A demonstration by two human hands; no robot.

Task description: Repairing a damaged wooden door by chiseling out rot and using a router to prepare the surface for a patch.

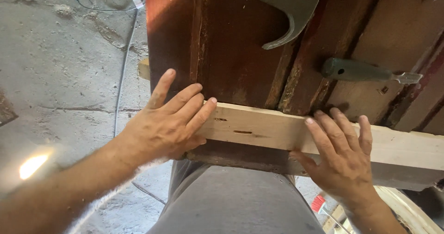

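Observation:
A pale wooden plank (263,130) lies across the near edge of a dark red-brown wooden bench (231,54). My left hand (169,121) presses flat on the plank's left end, fingers spread and pointing up-right. My right hand (340,158) rests flat on the plank further right, fingers apart, thumb hooked over the near edge. Neither hand grips anything. The plank has small dark slots near its middle.
A claw hammer head (289,12) lies on the bench at the top. A chisel with a dark green handle (365,71) lies to the right. A thin cable (124,63) runs over the concrete floor (60,77) at left. A red-bristled brush (319,204) lies below.

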